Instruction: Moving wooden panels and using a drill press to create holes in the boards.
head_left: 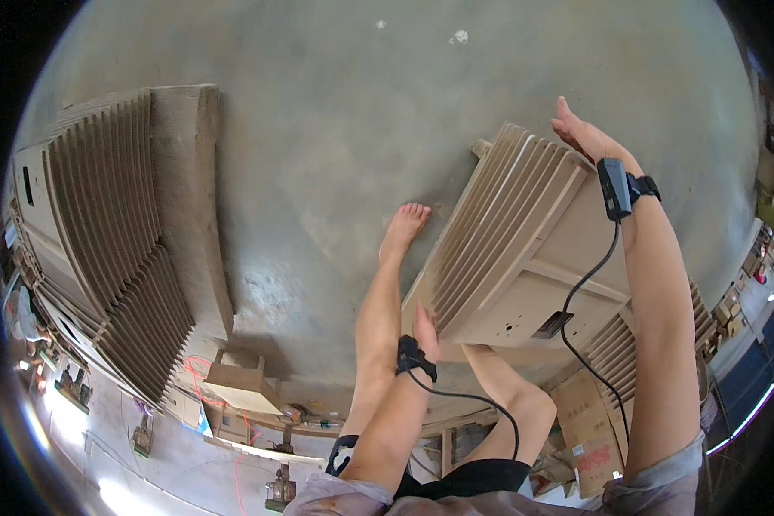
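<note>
stack of slatted wooden panels (525, 249) standing on edge on the concrete floor (335, 138), right of centre, leaning slightly. its long axis runs from the near left corner up to the far right corner. left hand (425, 331) lies flat against the near lower end of the stack, fingers extended, palm pressed to the panel edges; nothing is enclosed in the grip. right hand (580, 133) rests over the far upper corner, fingers stretched open along the top edge, likewise bracing rather than clasping. the stack thus lies between the two hands, the left at its near end, the right at its far end, and both are in contact. each wrist carries a black strap-on device (615, 187) with a cable (589, 284) running back toward the body. bare foot (402, 225) stands on the floor just beside the left face of the stack. second, larger stack of similar panels (116, 232) leans well apart at far left. cardboard boxes (585, 421) sit near the lower right, behind the held stack
</note>
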A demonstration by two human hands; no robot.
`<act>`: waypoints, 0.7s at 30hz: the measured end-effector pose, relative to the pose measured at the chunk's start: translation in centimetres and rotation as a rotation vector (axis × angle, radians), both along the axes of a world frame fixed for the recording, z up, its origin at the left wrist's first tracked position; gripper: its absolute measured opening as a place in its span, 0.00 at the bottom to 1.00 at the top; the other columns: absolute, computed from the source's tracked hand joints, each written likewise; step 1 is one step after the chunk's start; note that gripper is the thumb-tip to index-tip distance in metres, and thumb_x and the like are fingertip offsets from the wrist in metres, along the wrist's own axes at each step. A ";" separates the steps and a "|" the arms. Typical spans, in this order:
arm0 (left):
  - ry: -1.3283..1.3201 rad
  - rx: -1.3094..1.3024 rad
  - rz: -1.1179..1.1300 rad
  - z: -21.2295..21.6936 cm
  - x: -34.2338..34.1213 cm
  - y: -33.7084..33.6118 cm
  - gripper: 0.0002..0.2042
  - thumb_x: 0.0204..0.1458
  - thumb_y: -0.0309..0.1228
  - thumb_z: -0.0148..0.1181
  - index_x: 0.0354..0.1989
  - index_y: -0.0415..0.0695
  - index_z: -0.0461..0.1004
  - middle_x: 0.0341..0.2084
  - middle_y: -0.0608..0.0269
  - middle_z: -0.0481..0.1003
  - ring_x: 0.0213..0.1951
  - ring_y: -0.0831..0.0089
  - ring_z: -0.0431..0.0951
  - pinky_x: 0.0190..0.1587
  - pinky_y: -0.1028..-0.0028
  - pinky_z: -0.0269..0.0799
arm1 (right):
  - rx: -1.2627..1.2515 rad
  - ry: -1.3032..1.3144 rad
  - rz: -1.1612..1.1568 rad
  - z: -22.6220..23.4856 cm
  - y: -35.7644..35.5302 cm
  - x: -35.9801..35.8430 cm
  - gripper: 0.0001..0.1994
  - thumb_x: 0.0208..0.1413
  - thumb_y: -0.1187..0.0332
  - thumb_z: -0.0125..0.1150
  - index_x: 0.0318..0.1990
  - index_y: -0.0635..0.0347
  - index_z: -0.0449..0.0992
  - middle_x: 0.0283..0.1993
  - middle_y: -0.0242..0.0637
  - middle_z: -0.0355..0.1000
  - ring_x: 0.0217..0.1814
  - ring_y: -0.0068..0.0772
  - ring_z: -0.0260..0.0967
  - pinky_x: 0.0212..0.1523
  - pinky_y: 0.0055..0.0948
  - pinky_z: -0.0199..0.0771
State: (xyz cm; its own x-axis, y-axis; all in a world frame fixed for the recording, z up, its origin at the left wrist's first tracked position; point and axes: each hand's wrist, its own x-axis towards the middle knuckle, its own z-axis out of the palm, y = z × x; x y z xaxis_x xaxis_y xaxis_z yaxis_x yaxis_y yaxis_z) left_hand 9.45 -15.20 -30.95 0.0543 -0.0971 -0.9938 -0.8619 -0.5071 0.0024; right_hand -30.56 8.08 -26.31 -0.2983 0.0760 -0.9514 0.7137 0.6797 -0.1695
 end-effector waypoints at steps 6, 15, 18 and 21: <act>0.726 -0.120 -0.714 -0.9 -14.6 0.8 0.25 0.55 0.41 0.41 0.55 0.35 0.56 0.54 0.44 0.57 0.58 0.57 0.55 0.58 0.70 0.50 | 0.032 -0.129 0.081 -1.6 1.3 0.2 0.49 0.40 0.26 0.28 0.57 0.64 0.57 0.59 0.45 0.55 0.63 0.35 0.48 0.60 0.29 0.44; 0.778 0.161 -0.933 -2.0 -25.3 8.7 0.33 0.54 0.53 0.31 0.58 0.34 0.49 0.57 0.43 0.52 0.59 0.55 0.52 0.59 0.71 0.47 | 0.027 -0.119 0.143 0.1 -0.4 0.3 0.45 0.41 0.28 0.32 0.51 0.61 0.67 0.54 0.49 0.60 0.57 0.41 0.55 0.58 0.37 0.48; 0.757 0.099 -0.895 -0.7 -25.9 9.2 0.35 0.53 0.54 0.32 0.58 0.34 0.49 0.57 0.44 0.52 0.59 0.54 0.52 0.58 0.70 0.48 | 0.009 -0.058 0.169 0.7 -0.1 0.7 0.43 0.41 0.29 0.35 0.50 0.60 0.68 0.52 0.51 0.62 0.56 0.43 0.56 0.56 0.37 0.51; 0.621 0.161 -0.961 -0.3 -26.4 9.2 0.36 0.51 0.56 0.34 0.58 0.34 0.49 0.57 0.43 0.52 0.59 0.54 0.52 0.58 0.71 0.48 | -0.003 -0.002 0.166 0.1 0.3 1.2 0.43 0.40 0.29 0.37 0.50 0.62 0.68 0.52 0.53 0.61 0.57 0.45 0.57 0.54 0.39 0.54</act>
State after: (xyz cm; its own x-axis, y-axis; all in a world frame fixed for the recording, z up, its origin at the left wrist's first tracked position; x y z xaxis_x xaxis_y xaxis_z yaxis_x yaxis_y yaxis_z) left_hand -16.98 -6.02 -31.24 -0.4756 0.2965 -0.8282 -0.7652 0.3250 0.5557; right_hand -29.36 8.37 -26.24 -0.3044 0.0227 -0.9523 0.5918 0.7879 -0.1704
